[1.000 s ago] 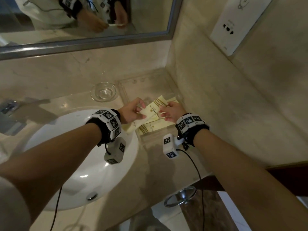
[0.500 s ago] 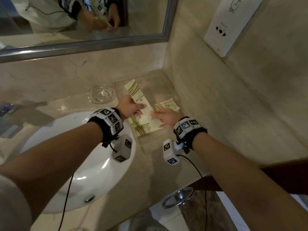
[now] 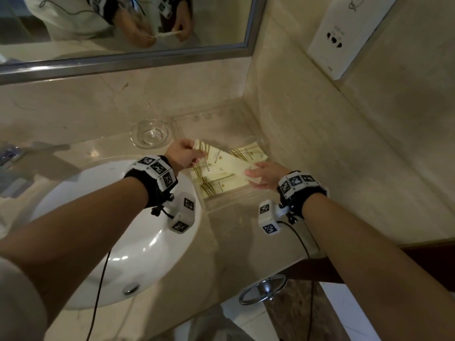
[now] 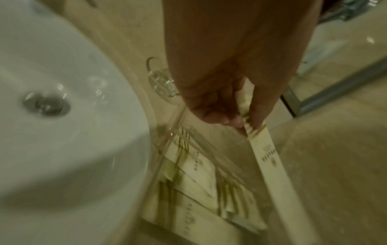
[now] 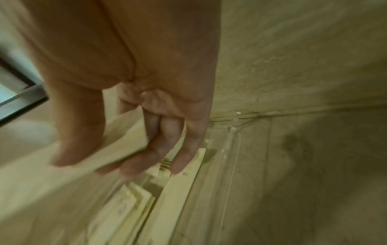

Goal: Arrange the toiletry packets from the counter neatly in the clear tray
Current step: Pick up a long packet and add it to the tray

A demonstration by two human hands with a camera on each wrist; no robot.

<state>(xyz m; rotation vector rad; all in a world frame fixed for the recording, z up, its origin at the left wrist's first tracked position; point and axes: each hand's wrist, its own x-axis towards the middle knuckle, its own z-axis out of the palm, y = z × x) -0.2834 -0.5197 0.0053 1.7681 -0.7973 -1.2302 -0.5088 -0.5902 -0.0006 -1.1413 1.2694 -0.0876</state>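
Observation:
A long cream toiletry packet with gold stripes hangs slanted over the clear tray in the counter's back right corner. My left hand pinches its striped far end. My right hand grips its near end between thumb and fingers. Several more cream packets lie flat in the tray beneath it, one along the tray's right side. The same packets show blurred in the left wrist view.
A small clear glass dish stands left of the tray. The white sink basin lies at the left, with its drain. The marble wall runs close along the tray's right, and a mirror hangs behind.
The packet in my hands has swung from pointing away to lying slantwise across the tray. My right hand now grips its near end; earlier it reached at the packets in the tray.

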